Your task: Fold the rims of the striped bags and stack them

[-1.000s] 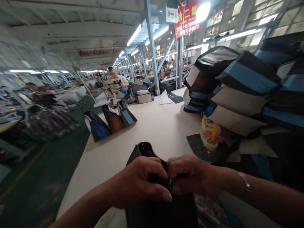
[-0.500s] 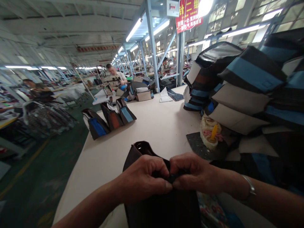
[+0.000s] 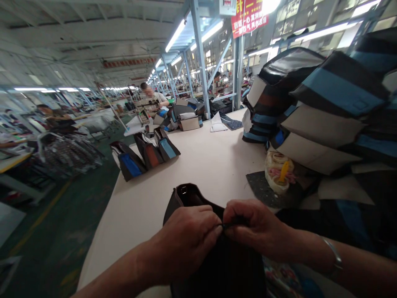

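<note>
A dark brown bag (image 3: pixel 229 269) stands upright at the near edge of the table, its top gaping and a small metal ring showing inside the far end. My left hand (image 3: pixel 192 240) pinches the bag's upper edge, thumb against fingers. Close beside it, my right hand (image 3: pixel 256 227) grips the same edge, and the fingertips of both hands almost meet. A thin dark strip of the edge shows between them. Most of the bag's near side lies in shadow, and my hands cover part of its rim.
Three bags (image 3: pixel 149 153) with blue and brown panels stand at the table's (image 3: pixel 204 165) left edge. A tall heap of bags (image 3: pixel 328 107) fills the right. A pot with a yellow-handled tool (image 3: pixel 283 171) sits on a dark mat (image 3: pixel 257 186). A person (image 3: pixel 155 96) is beyond the table.
My left hand has turned, its thumb drawing in against the fingers. Both hands stay on the bag's edge. The whole view has shifted slightly.
</note>
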Demonstrator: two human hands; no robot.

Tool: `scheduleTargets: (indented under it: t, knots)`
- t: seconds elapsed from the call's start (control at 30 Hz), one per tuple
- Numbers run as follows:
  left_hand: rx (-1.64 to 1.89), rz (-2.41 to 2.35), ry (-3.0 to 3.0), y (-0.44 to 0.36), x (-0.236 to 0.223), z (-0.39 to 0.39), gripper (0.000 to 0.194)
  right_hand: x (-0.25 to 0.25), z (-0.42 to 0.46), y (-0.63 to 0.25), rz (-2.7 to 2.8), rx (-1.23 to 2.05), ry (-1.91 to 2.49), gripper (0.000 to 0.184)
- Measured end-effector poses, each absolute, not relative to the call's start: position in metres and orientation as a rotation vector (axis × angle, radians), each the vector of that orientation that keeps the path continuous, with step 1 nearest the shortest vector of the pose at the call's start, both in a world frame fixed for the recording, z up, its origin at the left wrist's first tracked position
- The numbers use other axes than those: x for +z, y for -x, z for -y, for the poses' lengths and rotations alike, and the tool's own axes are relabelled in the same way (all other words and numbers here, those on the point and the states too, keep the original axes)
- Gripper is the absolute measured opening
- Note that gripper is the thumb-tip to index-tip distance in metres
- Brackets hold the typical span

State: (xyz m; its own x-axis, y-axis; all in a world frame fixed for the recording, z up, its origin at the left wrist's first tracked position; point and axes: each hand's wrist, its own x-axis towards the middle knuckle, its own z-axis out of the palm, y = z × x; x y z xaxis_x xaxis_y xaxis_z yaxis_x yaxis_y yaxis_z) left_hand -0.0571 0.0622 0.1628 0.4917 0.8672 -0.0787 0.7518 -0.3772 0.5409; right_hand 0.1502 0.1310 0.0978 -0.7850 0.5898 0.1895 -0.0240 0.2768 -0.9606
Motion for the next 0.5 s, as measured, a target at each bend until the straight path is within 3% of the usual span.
scheduleTargets:
  t: [0.13,0.3,0.4,0.5]
  knots:
    - [0.326,-1.266,-2.035,0.060,0.167,-0.064,0.027,0.093,-0.128,-0.147,2.066,1.267,0.419,0.005]
    - [0.342,-1.256,-1.671,0.065,0.163,-0.071,0.049,0.097,-0.129,-0.150,2.340,0.670,0.085,0.015]
    - [0.261,-1.286,-1.554,0.065,0.157,-0.073,0.045,0.102,-0.130,-0.154,2.518,0.285,-0.026,0.021]
    - [0.243,-1.276,-1.610,0.061,0.154,-0.072,0.033,0.099,-0.127,-0.159,2.568,0.262,-0.019,0.018]
